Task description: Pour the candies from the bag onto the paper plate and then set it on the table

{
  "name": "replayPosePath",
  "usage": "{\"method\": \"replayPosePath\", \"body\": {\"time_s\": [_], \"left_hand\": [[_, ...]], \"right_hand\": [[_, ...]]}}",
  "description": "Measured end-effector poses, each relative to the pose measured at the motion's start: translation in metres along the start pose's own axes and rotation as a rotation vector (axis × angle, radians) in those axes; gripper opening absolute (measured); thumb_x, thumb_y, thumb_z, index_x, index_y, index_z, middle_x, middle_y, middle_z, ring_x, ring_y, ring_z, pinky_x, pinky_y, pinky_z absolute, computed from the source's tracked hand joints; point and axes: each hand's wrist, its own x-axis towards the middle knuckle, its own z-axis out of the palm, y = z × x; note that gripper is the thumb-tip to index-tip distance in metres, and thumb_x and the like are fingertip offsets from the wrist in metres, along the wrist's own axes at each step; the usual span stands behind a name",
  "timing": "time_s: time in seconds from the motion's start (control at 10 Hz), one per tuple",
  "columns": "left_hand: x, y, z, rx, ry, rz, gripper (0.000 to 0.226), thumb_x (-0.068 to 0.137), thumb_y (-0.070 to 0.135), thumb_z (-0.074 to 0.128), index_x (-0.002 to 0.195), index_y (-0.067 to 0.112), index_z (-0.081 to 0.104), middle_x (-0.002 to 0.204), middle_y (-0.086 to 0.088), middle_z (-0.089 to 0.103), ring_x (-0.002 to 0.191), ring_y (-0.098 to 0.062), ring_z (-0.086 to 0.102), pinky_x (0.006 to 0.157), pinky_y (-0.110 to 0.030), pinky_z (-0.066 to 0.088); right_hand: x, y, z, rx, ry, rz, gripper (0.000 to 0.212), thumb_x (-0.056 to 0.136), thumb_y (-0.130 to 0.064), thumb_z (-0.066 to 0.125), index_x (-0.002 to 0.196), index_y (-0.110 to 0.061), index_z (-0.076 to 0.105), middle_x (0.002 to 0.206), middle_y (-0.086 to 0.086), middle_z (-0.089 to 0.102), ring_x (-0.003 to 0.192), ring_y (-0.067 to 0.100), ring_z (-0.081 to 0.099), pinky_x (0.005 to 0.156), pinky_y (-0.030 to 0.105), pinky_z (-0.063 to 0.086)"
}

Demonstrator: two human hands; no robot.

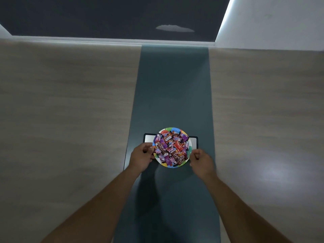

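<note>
A round paper plate (171,166) with a multicoloured rim holds a heap of wrapped candies (171,148) in purple, red and brown wrappers. It rests over the teal strip in the middle of the table. My left hand (142,156) is at the plate's left rim, fingers curled and touching the edge. My right hand (201,161) sits at the plate's right rim with its fingers curled, close to or touching the edge. No bag is in view.
A flat rectangular panel with a black border (148,138) lies under the plate's far half. The teal strip (172,85) runs down the wooden table (70,102). A dark blind and white wall stand behind the table's far edge.
</note>
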Motion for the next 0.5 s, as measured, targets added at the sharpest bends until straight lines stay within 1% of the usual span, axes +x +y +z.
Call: {"method": "replayPosePath", "body": {"time_s": [0.1, 0.2, 0.3, 0.4, 0.5], "left_hand": [[-0.010, -0.003, -0.007, 0.047, 0.029, 0.028, 0.028, 0.108, 0.025, 0.060, 0.132, 0.012, 0.069, 0.121, -0.011, 0.077, 0.099, -0.031, 0.079, 0.094, -0.046, 0.065], [-0.028, -0.013, -0.011, 0.134, 0.073, 0.118, 0.027, 0.109, 0.023, 0.058, 0.130, 0.010, 0.070, 0.117, -0.010, 0.076, 0.100, -0.029, 0.077, 0.097, -0.047, 0.063], [-0.051, -0.031, -0.010, 0.326, 0.151, 0.262, 0.027, 0.109, 0.021, 0.057, 0.129, 0.012, 0.073, 0.123, -0.008, 0.072, 0.112, -0.024, 0.070, 0.100, -0.035, 0.058], [-0.076, -0.054, -0.009, 0.477, 0.155, 0.382, 0.028, 0.108, 0.024, 0.058, 0.132, 0.021, 0.072, 0.134, -0.002, 0.065, 0.128, -0.019, 0.057, 0.106, -0.026, 0.045], [-0.090, -0.088, -0.006, 0.631, 0.099, 0.463, 0.049, 0.106, 0.032, 0.061, 0.153, 0.021, 0.057, 0.163, -0.002, 0.045, 0.156, -0.027, 0.034, 0.126, -0.042, 0.039]], "right_hand": [[-0.011, 0.006, -0.002, 0.019, 0.012, 0.009, 0.020, 0.102, -0.022, 0.061, 0.115, -0.011, 0.071, 0.108, 0.008, 0.081, 0.099, 0.030, 0.077, 0.088, 0.041, 0.062], [-0.029, 0.020, 0.001, -0.034, 0.070, -0.050, 0.016, 0.101, -0.022, 0.062, 0.112, -0.016, 0.072, 0.088, -0.012, 0.075, 0.077, 0.010, 0.069, 0.063, 0.010, 0.048], [-0.057, 0.035, 0.006, -0.087, 0.091, -0.120, 0.015, 0.101, -0.018, 0.063, 0.112, -0.015, 0.072, 0.090, -0.008, 0.075, 0.075, 0.009, 0.068, 0.064, 0.010, 0.042], [-0.080, 0.050, 0.011, -0.169, 0.130, -0.217, 0.023, 0.100, -0.011, 0.061, 0.120, -0.010, 0.071, 0.118, 0.008, 0.072, 0.113, 0.029, 0.067, 0.091, 0.030, 0.050], [-0.100, 0.064, 0.021, -0.303, 0.180, -0.305, 0.042, 0.103, -0.022, 0.058, 0.145, -0.018, 0.060, 0.154, 0.002, 0.055, 0.144, 0.027, 0.050, 0.114, 0.047, 0.047]]}}
